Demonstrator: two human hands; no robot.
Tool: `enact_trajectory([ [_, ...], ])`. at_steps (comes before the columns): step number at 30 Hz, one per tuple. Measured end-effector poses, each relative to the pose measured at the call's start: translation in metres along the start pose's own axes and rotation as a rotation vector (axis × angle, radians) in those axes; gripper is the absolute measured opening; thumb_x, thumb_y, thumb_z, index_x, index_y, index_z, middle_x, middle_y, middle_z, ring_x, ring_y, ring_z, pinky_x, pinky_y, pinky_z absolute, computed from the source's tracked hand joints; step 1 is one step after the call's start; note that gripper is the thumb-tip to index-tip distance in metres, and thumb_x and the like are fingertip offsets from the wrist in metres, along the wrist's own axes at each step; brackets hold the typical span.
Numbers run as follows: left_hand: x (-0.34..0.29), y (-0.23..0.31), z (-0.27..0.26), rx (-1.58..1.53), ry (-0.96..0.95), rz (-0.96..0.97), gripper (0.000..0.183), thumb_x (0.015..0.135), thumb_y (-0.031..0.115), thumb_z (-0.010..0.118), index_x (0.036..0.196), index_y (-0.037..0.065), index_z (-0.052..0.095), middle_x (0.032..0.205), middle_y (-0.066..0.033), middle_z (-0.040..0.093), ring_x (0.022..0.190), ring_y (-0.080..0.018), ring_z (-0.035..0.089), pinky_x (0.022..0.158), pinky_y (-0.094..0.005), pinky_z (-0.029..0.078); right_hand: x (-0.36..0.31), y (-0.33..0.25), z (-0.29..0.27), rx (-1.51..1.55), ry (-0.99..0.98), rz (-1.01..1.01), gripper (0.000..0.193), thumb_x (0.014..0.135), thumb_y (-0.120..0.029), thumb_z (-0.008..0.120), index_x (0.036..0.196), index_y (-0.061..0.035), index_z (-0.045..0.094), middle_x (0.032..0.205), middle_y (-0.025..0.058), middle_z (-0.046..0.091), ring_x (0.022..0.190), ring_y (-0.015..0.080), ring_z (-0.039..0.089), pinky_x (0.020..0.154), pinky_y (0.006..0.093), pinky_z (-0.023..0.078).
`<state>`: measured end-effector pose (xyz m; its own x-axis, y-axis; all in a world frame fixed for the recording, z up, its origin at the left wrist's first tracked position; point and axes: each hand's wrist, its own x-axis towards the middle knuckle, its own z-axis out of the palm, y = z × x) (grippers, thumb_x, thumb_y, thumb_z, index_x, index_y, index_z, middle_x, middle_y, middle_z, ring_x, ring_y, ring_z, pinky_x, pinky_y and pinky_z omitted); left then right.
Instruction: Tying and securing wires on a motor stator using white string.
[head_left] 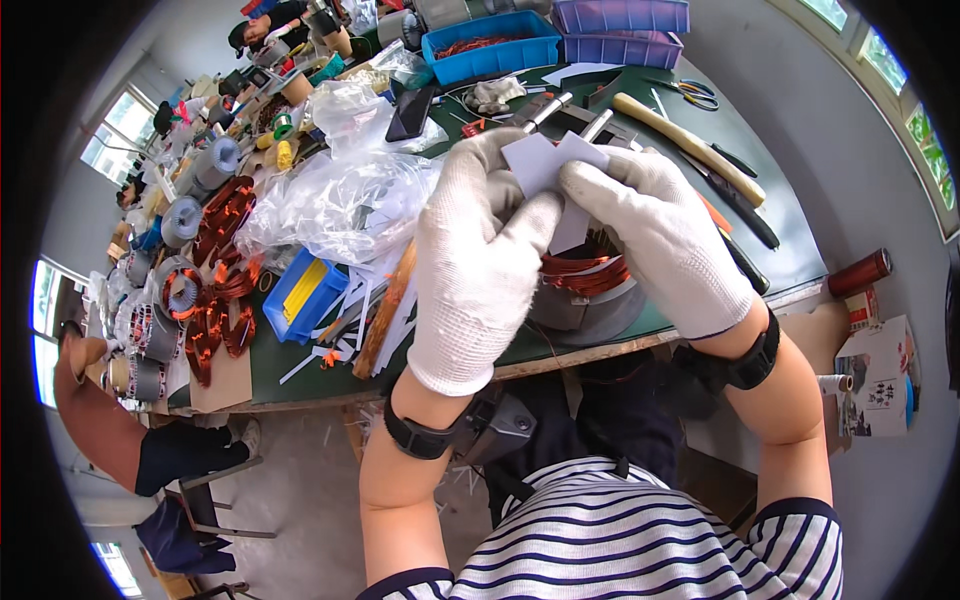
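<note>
Striped shirt (pixel 610 530) nearest, gloved hands (pixel 475 270) pinch angular white sheeting (pixel 534 163).

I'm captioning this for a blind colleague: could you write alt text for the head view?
Gloved left hand and right hand hold white sheet material near wound copper-coloured wire at a cluttered green workbench. Clear plastic bags lie to the left, a wooden handle to the right.

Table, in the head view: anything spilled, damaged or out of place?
Mostly untidiness: a crumpled plastic bag sprawls left of the left hand, and white strips lie loose at odd angles around the small blue tray. No clear damage shows.
</note>
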<state>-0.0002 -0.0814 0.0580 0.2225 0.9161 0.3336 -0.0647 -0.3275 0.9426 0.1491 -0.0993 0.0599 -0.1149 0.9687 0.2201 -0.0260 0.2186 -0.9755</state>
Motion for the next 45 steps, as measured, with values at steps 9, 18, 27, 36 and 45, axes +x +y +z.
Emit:
enact_trajectory([
  [9, -0.004, -0.005, 0.0, -0.05, 0.056, -0.013, 0.01, 0.091, 0.005, 0.058, 0.098, -0.002, 0.06, 0.082, -0.0016, 0.063, 0.076, -0.0055, 0.055, 0.07, -0.0217, 0.046, -0.006, 0.013, 0.0, 0.289, 0.077, 0.114, 0.029, 0.096, -0.023, 0.056, 0.109, 0.0012, 0.064, 0.091, 0.0014, 0.065, 0.078, 0.0072, 0.059, 0.072, 0.021, 0.047],
  [18, -0.048, -0.04, -0.054, -0.181, 0.18, 0.035, 0.018, 0.096, 0.016, 0.054, 0.104, 0.002, 0.061, 0.073, -0.0056, 0.063, 0.06, -0.0103, 0.058, 0.055, -0.0243, 0.048, 0.043, 0.024, -0.075, -0.324, -0.009, -0.001, 0.031, 0.097, -0.022, 0.05, 0.106, 0.0043, 0.064, 0.099, 0.0058, 0.064, 0.095, 0.0141, 0.057, 0.09, 0.027, 0.042],
  [27, -0.071, -0.066, -0.035, -0.09, 0.203, -0.138, 0.016, 0.086, -0.006, 0.057, 0.101, 0.001, 0.059, 0.087, 0.0016, 0.059, 0.07, -0.0021, 0.051, 0.066, -0.0184, 0.044, 0.051, 0.06, -0.071, -0.339, 0.045, 0.218, 0.035, 0.091, -0.026, 0.06, 0.11, 0.0025, 0.065, 0.096, 0.0066, 0.064, 0.087, 0.0139, 0.059, 0.081, 0.0252, 0.046],
  [36, -0.025, -0.086, -0.028, 0.432, 0.271, 0.243, 0.025, 0.08, 0.005, 0.065, 0.104, 0.0, 0.062, 0.102, -0.0186, 0.062, 0.098, -0.0339, 0.06, 0.088, -0.0403, 0.048, 0.038, 0.057, -0.053, -0.346, 0.265, 0.22, 0.03, 0.096, -0.016, 0.051, 0.112, 0.0074, 0.06, 0.095, 0.0077, 0.065, 0.081, 0.0115, 0.063, 0.072, 0.0242, 0.053],
  [45, -0.024, -0.084, -0.034, 0.606, 0.29, 0.222, 0.022, 0.084, 0.003, 0.061, 0.104, -0.005, 0.066, 0.09, -0.0175, 0.07, 0.075, -0.0236, 0.068, 0.072, -0.0299, 0.052, 0.036, 0.06, -0.056, -0.322, 0.261, 0.198, 0.032, 0.096, -0.018, 0.052, 0.113, 0.0086, 0.059, 0.093, 0.0076, 0.065, 0.079, 0.0106, 0.063, 0.07, 0.0241, 0.052],
])
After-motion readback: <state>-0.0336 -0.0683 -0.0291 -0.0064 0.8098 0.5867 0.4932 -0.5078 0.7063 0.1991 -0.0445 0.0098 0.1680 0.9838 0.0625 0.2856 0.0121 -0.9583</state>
